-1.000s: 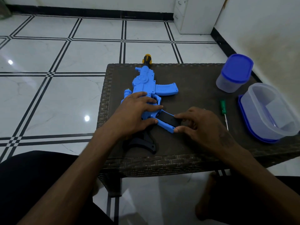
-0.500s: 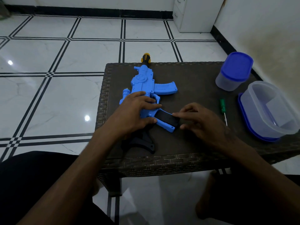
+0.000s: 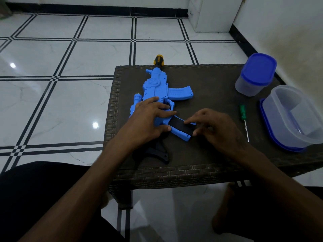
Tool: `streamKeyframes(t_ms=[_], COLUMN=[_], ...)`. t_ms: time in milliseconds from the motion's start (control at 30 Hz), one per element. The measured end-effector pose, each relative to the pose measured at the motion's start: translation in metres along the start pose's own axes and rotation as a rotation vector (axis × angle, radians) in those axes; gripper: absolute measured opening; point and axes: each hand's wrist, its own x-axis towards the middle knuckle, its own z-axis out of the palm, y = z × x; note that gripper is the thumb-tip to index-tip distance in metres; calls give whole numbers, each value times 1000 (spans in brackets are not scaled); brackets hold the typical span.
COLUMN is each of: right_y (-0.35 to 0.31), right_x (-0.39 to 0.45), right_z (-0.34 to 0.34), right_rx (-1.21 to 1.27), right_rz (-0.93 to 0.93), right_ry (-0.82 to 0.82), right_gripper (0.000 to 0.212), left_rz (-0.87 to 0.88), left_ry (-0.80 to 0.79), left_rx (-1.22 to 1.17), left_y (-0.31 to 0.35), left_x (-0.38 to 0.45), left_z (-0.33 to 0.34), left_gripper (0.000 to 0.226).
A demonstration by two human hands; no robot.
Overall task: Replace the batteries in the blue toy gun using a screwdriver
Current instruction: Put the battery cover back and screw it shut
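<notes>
The blue toy gun (image 3: 153,84) lies flat on the dark wicker table (image 3: 209,81), muzzle pointing away from me and its black stock (image 3: 157,154) near the front edge. My left hand (image 3: 146,123) presses on the gun's body with fairly straight fingers. My right hand (image 3: 215,130) pinches the black battery cover (image 3: 178,126) in the grip between index finger and thumb. A green-handled screwdriver (image 3: 243,112) lies loose on the table right of my right hand. No batteries are visible.
A closed clear container with a blue lid (image 3: 255,75) stands at the table's back right. An open clear tub (image 3: 293,119) sits on its blue lid (image 3: 272,138) at the right edge. White tiled floor lies left; a white cabinet (image 3: 209,14) stands at the far wall.
Almost nothing. My right fingers shifted slightly on the black cover; my left hand stays on the gun and the screwdriver has not moved.
</notes>
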Motion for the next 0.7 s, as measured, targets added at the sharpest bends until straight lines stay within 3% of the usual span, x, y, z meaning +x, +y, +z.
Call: streamKeyframes(t_ms=[133, 400, 600, 700], right_y=[3, 14, 11, 11], right_x=[0, 2, -7, -15], right_z=[3, 5, 10, 14], right_rx=[-15, 27, -14, -110], right_rz=[-55, -196, -223, -256], right_ry=[0, -10, 29, 87], right_gripper=[53, 36, 47, 39], left_rz=[-8, -27, -37, -35], left_ry=[18, 30, 41, 37], left_rx=[-15, -32, -24, -20], left_y=[2, 1, 3, 3], left_x=[-2, 0, -2, -2], left_z=[2, 5, 6, 6], left_gripper=[52, 53, 54, 54])
